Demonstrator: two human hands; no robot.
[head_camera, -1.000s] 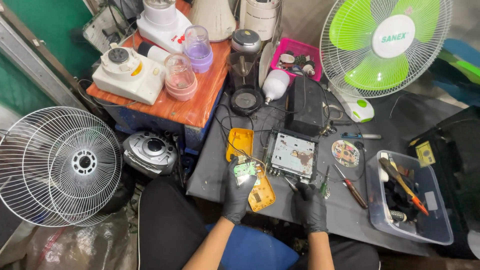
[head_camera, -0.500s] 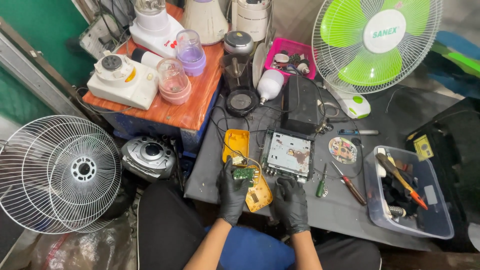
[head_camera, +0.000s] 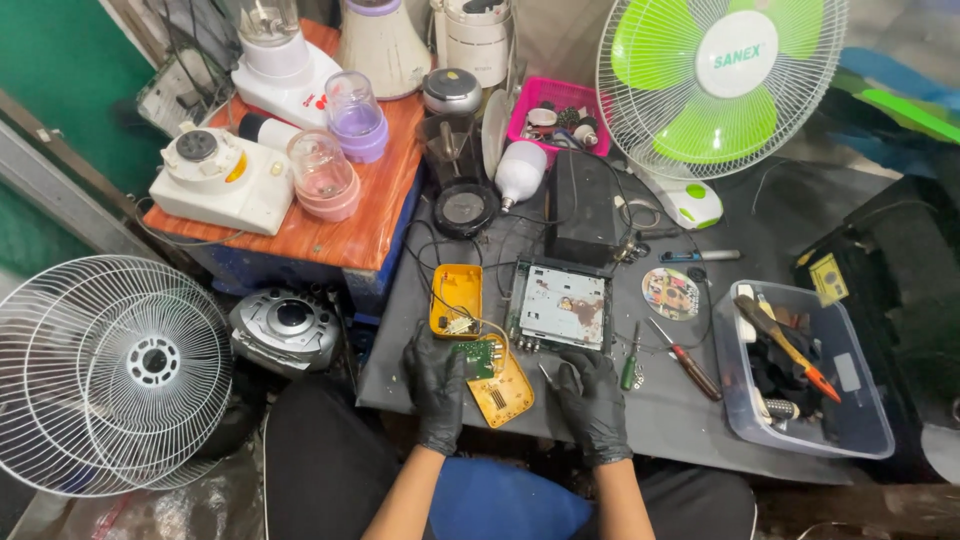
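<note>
Both gloved hands rest low on the dark surface (head_camera: 690, 420). The left hand (head_camera: 438, 385) pinches one green circuit board (head_camera: 474, 358), partly covering it, over two yellow case halves (head_camera: 505, 390). The right hand (head_camera: 592, 400) pinches a thin tool (head_camera: 546, 375), mostly hidden.

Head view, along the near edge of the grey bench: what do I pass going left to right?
Left hand on the small green board → yellow case half → right hand → green-handled screwdriver → red-handled screwdriver → clear plastic tub of tools.

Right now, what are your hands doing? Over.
Left hand on green circuit board over yellow case. Right hand holds a small tool. Screwdrivers beside it.
</note>
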